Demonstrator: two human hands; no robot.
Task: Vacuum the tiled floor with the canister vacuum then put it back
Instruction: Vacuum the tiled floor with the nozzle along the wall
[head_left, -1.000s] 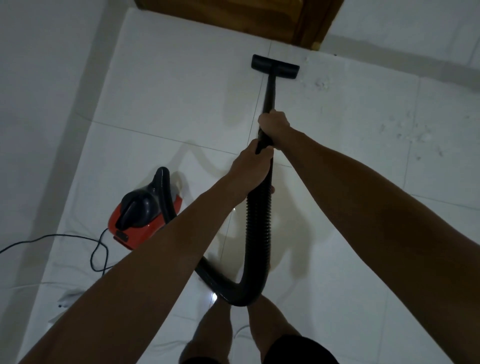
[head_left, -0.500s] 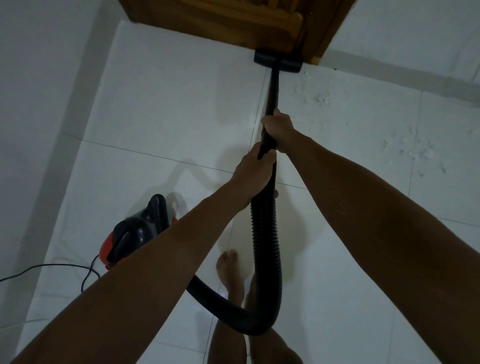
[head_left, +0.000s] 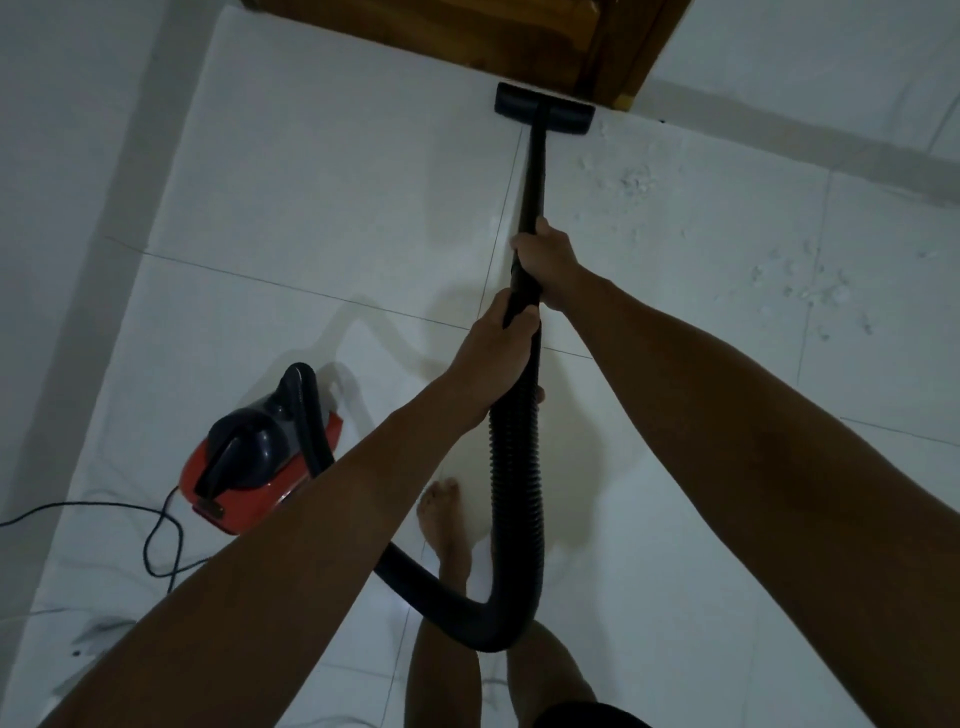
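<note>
A red and black canister vacuum (head_left: 249, 462) sits on the white tiled floor (head_left: 322, 208) at the left. Its black ribbed hose (head_left: 514, 493) loops down past my legs and rises to a straight black wand (head_left: 535, 171). The flat floor nozzle (head_left: 543, 115) rests on the tiles just in front of the wooden door. My right hand (head_left: 545, 260) grips the wand higher up, and my left hand (head_left: 498, 353) grips it just below, where wand meets hose. White crumbs (head_left: 634, 179) lie right of the wand, with more scattered crumbs (head_left: 815, 291) farther right.
A wooden door (head_left: 467, 36) and its frame (head_left: 639, 57) close the far side. White walls run along the left (head_left: 67, 182) and the far right. A black power cord (head_left: 156, 535) trails from the canister across the floor to the left. My bare foot (head_left: 447, 525) stands beside the hose.
The nozzle went forward to the door and has come back slightly. The canister has shifted a little on the floor, and my foot has stepped forward.
</note>
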